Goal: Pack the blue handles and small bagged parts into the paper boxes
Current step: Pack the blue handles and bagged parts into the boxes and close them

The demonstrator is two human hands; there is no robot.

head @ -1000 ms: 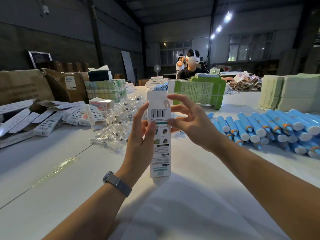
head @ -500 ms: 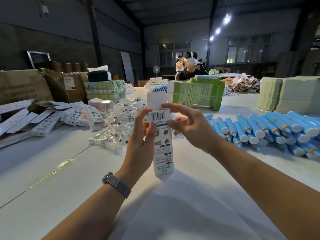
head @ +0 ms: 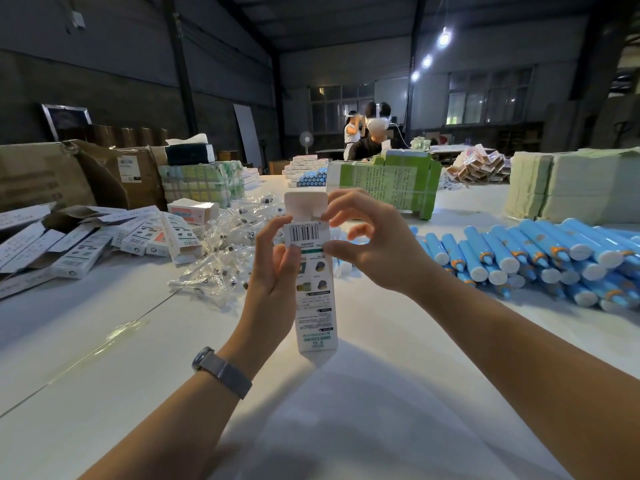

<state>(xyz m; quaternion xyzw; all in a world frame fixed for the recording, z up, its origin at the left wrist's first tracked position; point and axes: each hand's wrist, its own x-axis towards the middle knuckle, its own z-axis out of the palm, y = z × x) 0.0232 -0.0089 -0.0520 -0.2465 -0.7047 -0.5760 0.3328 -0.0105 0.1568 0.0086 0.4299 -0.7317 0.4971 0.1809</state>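
A tall white paper box with a barcode and green print stands upright on the white table, its top flap raised. My left hand grips the box's upper left side, thumb beside the barcode. My right hand pinches the box's top right edge, fingers curled at the flap. Blue handles with orange rings lie piled to the right. Small bagged parts in clear plastic are heaped left of the box.
Flat and folded white paper boxes lie at the left before brown cartons. A green bundle of cartons stands behind my hands, pale stacks at far right. Two people work at the table's far end.
The box has sunk lower and stands on the table. My right hand has closed from spread fingers to a pinch at the box's top, and the top flap stands raised.
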